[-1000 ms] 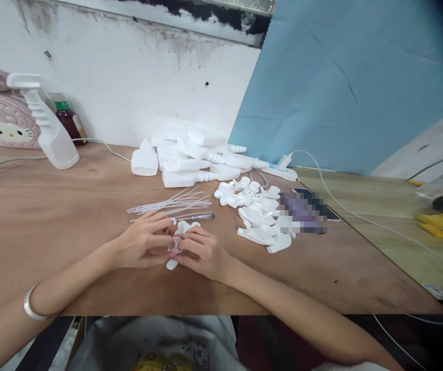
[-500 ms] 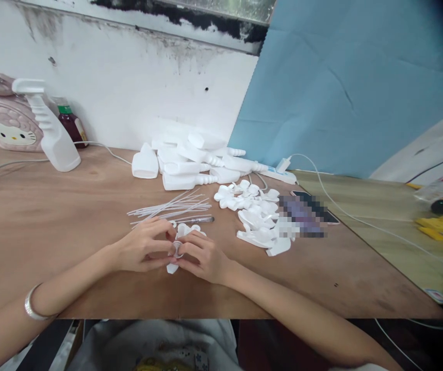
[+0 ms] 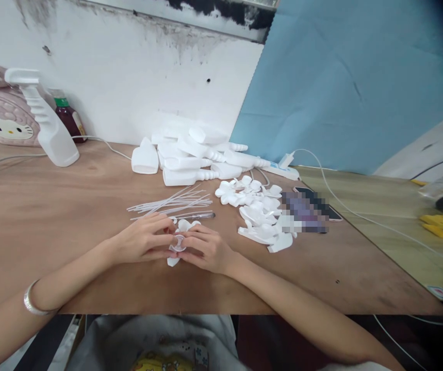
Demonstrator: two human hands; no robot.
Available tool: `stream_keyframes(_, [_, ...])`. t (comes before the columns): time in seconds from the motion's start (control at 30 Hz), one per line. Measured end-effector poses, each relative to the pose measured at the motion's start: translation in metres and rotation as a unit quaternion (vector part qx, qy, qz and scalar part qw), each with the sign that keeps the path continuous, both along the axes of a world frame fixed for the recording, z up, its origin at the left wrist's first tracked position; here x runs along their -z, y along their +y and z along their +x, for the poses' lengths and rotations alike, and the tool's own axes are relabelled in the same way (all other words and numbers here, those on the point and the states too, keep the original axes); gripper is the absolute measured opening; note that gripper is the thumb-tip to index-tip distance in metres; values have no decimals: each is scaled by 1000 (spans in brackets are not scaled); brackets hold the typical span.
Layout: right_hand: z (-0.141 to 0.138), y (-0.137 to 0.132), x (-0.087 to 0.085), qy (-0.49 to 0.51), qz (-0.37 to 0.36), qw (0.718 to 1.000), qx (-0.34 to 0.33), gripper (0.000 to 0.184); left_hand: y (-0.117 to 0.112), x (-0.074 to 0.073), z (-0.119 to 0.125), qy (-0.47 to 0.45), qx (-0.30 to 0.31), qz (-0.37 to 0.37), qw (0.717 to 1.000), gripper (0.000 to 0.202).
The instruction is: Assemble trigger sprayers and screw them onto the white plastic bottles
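Note:
Near the front middle of the table, a small white ring-shaped plastic part (image 3: 177, 243) is pinched from both sides. My left hand (image 3: 146, 238) grips its left side, and my right hand (image 3: 204, 248) has hold of the right. Fingertips cover some of its edge. Under and just behind the fingers lie a few white plastic pieces (image 3: 184, 225), partly hidden. Thin white tubes (image 3: 167, 203) are spread beyond my left hand, and a pen (image 3: 201, 215) rests beside them. To the right of my right hand is a heap of white trigger-sprayer pieces (image 3: 258, 221).
White bottles (image 3: 184, 178) are piled by the wall, beside a power strip (image 3: 285, 172). A spray bottle (image 3: 56, 139), a dark bottle (image 3: 68, 121) and a pink bag (image 3: 8, 118) stand at the back left. A phone (image 3: 335, 214) lies on the right.
The ring-shaped part has been turned between my fingers, so more of its round face shows. My right hand has shifted slightly right. The whole view has moved a little.

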State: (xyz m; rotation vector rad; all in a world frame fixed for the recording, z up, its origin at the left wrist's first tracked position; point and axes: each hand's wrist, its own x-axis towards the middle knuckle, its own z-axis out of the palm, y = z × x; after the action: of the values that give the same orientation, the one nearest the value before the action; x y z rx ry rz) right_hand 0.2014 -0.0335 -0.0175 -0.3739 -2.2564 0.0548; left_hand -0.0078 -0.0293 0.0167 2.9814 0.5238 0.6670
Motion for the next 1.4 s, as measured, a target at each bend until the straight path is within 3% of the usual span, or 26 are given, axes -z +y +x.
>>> stream_keyframes(0.3, [-2, -3, -2, -5, -33, 999, 4, 13, 3, 1, -2, 7, -12, 27, 1000, 16])
stream_keyframes(0.63, [-2, -2, -5, -26, -61, 998, -17, 4, 2, 3, 0, 0, 15, 36, 999, 14])
stream_keyframes(0.77, [-1, -3, -1, -28, -86, 996, -2, 7, 3, 6, 1, -20, 3, 61, 998, 13])
stream_keyframes(0.87, [0, -3, 5, 7, -89, 996, 21, 23, 3, 8, 1, -23, -12, 82, 996, 16])
stream_keyframes(0.97, [0, -3, 11, 38, -84, 995, 42, 35, 1, 10, 1, -29, -35, 67, 997, 20])
stream_keyframes(1.4, [-2, -5, 11, 30, -99, 993, 49, 34, -6, 8, 6, -54, -51, 8, 997, 15])
